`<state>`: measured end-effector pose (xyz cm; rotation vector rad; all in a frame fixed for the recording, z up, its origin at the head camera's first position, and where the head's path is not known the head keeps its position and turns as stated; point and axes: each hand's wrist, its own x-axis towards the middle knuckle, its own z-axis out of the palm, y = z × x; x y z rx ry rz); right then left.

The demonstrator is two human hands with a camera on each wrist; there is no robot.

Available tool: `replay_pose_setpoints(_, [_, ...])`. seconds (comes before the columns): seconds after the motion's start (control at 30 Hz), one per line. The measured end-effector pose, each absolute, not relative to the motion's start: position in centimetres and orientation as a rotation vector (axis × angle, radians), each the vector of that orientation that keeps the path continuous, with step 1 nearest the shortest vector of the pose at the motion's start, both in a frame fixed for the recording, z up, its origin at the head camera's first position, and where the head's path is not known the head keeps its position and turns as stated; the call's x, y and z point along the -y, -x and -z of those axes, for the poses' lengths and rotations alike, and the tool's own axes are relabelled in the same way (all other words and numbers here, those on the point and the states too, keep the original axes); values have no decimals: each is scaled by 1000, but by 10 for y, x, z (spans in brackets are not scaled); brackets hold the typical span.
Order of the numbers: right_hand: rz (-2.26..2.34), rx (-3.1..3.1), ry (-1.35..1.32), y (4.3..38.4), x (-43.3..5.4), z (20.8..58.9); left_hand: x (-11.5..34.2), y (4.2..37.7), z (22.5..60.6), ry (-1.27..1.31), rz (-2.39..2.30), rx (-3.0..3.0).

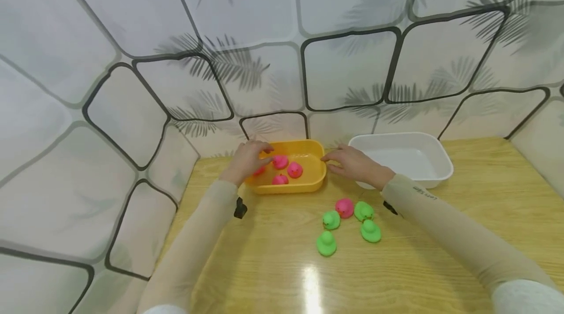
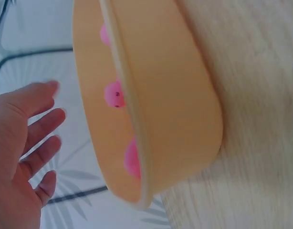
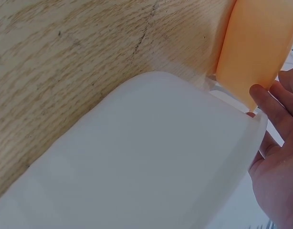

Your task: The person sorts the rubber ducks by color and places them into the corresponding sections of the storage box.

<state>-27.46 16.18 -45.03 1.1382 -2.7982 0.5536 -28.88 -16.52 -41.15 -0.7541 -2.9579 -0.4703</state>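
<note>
- The left hand [image 1: 247,159] hovers over the left end of the orange plastic tub [image 1: 310,157], its fingers relaxed, lightly bent and spread apart, with nothing in its grasp.
- The right hand [image 1: 354,163] reaches to the tub's right end, fingers mostly extended and fingertips at the rim; they appear to touch it, without curling round anything.
- The orange tub stands upright on a wood-grain table [image 1: 264,255], at the far side, left of centre.
- Four pink rubber ducks lie in the tub: one at the left [image 1: 259,170], partly hidden by the left hand; one toward the far side [image 1: 280,161]; one right of that [image 1: 294,170]; and one by the near wall [image 1: 280,179].
- A white plastic tub [image 1: 405,157] stands to the right of the orange one, its left end just beside and partly behind the right hand.
- Nearer on the table, a fifth pink duck [image 1: 344,207] sits between two green ducks, one left [image 1: 331,220], one right [image 1: 364,211].
- Two more green ducks lie nearer still, one left [image 1: 326,244], one right [image 1: 370,231].
- Beige sleeves [image 1: 198,240] cover both forearms.
- Behind, a pale wall covering [image 1: 264,79] shows dark rounded outlines and grey palm fronds.
</note>
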Motion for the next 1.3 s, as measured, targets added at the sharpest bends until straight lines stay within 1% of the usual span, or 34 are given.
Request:
replay_pose_setpoints(0.43, [-524,2777,-1160,277,-165,455,137,250,418,1093,627,2689])
replay_pose_setpoints(0.63, [-494,2769,-1153,277,-167,455,119,235,425,1227,617,2587])
replay_pose_setpoints(0.87, [-485,2745,-1173,276,-167,454,104,219,432,1283,582,2629])
replay_pose_setpoints(1.3, [-502,2745,-1171,273,-162,452,76,198,442,1405,592,2670])
